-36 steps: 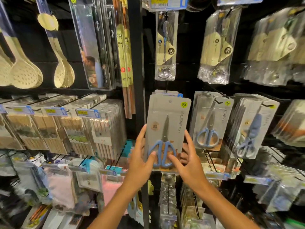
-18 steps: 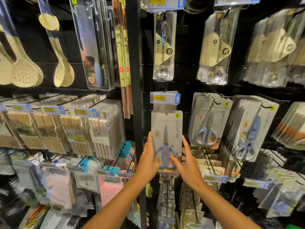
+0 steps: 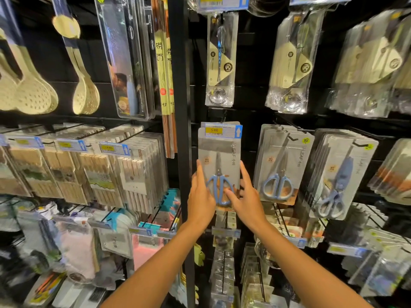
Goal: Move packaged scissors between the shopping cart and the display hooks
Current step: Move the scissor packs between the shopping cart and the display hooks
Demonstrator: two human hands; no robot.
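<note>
A clear pack of blue-handled scissors (image 3: pixel 219 161) hangs flat against the display, its top tucked behind a yellow 5.00 price tag (image 3: pixel 222 130) at the hook's end. My left hand (image 3: pixel 200 196) grips the pack's lower left edge, fingers pointing up. My right hand (image 3: pixel 246 196) holds the lower right edge, thumb across the blue handles. More packs of the same scissors (image 3: pixel 281 165) hang on the hook to the right. The shopping cart is out of view.
A black upright post (image 3: pixel 181 107) runs just left of the pack. Packaged ladles (image 3: pixel 220 63) hang above. Chopstick packs (image 3: pixel 133 172) fill hooks at left, a third row of scissors packs (image 3: pixel 340 174) hangs further right, and small packaged goods (image 3: pixel 224 261) sit below.
Both hands have pushed the scissors pack away from me and back along the hook; it now sits behind the price tag, against the display.
</note>
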